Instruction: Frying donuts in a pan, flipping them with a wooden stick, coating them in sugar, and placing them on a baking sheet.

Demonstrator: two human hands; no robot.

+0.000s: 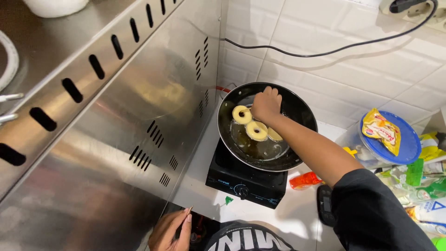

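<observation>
Black wok [297,153] sits on a small single-burner stove [246,183], w/ shallow oil in the bottom and three pale dough rings floating in it. Our right hand [266,105] is reached out over the pan, fingers curled down just above or onto the rings; from this angle we can't tell if it's pinching one or has let go. Nearest ring [241,114] lies at the hand's left edge, a second ring [257,130] just below it, a third [275,135] half hidden under our wrist.

Our left hand [171,230] hangs low by the counter edge, fingers loosely bent; whether it holds anything we can't say.

Handling, as we judge it: the rings look raw, so soft, light, prob. oily and easy to dent or stretch. Best taken by the outer rim w/ a gentle two-sided touch, not through the hole.

Steel panel [139,116] w/ slots stands left; blue-lidded tub [409,148] and an orange lighter [304,180] sit right.
</observation>
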